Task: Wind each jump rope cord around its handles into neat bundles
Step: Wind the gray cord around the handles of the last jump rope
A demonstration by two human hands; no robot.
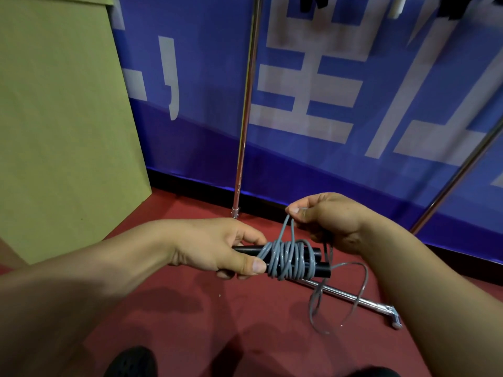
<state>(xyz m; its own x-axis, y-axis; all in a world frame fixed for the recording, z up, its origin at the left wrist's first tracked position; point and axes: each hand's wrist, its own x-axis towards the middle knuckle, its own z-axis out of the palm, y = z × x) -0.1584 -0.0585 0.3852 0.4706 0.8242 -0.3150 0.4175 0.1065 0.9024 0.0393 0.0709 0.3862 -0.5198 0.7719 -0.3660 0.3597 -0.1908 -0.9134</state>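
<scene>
The grey cord is lying wound in many turns around two black handles held side by side above the red floor. The left hand is gripping the handles' left end. Just above the handles, the right hand is pinching the cord; slack is looping below.

We see both forearms reach in from below. Left hand: thumb on top, fingers curled beneath, gripping what it holds, palm turned rightward. Right hand: raised slightly higher, thumb and forefinger pinched together, remaining fingers curled under. Hands near, not touching.
</scene>
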